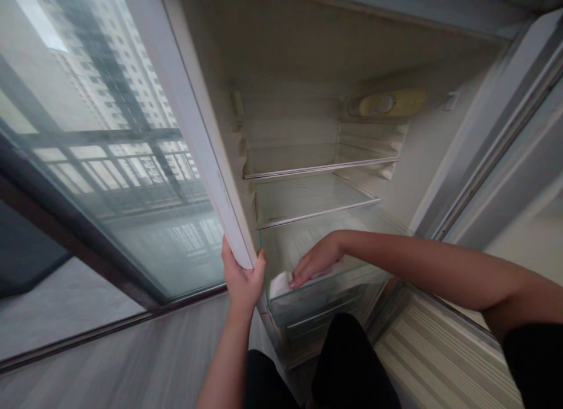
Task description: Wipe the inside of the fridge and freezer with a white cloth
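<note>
My left hand (244,277) grips the left front edge of an open refrigerator (211,174), thumb on the inner side and fingers round the outside. Inside the clear drawer (325,286) low in the fridge, my right hand (317,259) presses a white cloth or tissue (280,284) near the drawer's front left corner. The fingers are bent over the white piece and partly hide it. Whether it is cloth or paper, I cannot tell.
Two glass shelves (321,168) sit above the drawer, and a yellowish lamp housing (391,102) is on the right inner wall. The open fridge door (519,180) stands at the right. A glass sliding door (132,162) is at the left. My knees (352,362) are close below the drawer.
</note>
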Available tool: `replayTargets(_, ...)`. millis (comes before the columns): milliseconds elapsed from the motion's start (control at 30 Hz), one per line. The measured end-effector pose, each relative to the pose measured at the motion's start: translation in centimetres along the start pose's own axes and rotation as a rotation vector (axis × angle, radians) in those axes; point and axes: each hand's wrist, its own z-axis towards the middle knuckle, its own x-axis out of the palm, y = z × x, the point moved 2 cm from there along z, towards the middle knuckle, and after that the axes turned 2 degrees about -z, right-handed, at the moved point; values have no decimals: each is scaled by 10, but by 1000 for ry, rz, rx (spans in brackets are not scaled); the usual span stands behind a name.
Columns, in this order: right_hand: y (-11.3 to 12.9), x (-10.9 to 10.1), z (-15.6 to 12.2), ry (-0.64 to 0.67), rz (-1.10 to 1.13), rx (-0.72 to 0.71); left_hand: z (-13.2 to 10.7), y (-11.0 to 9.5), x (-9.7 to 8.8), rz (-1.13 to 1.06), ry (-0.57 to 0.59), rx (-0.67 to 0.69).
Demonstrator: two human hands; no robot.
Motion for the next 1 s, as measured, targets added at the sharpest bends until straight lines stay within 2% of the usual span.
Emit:
replayTargets(100,30,15,23,56,7,-96,0,3,0,10,9,1)
replayTargets(167,32,16,25,58,-2,-61,-1,3,0,11,19,-9)
replayTargets(233,21,13,15,71,-19,14,0,1,-1,8,25,-10)
replayTargets(333,-12,3,-13,58,-110,123,1,-3,-1,0,29,-2)
replayTargets(400,-42,-6,-37,-31,-219,198,1,-4,-2,-3,26,-4)
replayTargets(467,-76,-17,-61,-148,-272,332,1,-3,-2,7,24,-8)
replayTargets(533,-115,-25,-85,-207,-197,531,1,-2,-1,17,27,-9)
replayTargets(600,-148,-29,-106,-194,-65,669,1,-2,-1,18,31,-10)
replayTargets(700,-176,-31,-127,-268,19,692,2,-4,-2,18,29,-11)
replayTargets(767,-177,-32,-131,-344,-36,612,3,-4,-2,21,29,-17)
replayTargets(867,-162,-34,-125,-354,-204,485,3,-4,-2,22,30,-32)
replayTargets(933,-150,-42,-117,-371,-413,468,3,-3,-2,29,25,-34)
replayTargets(1000,-142,-57,-108,-439,-713,486,3,-3,-2,39,19,-25)
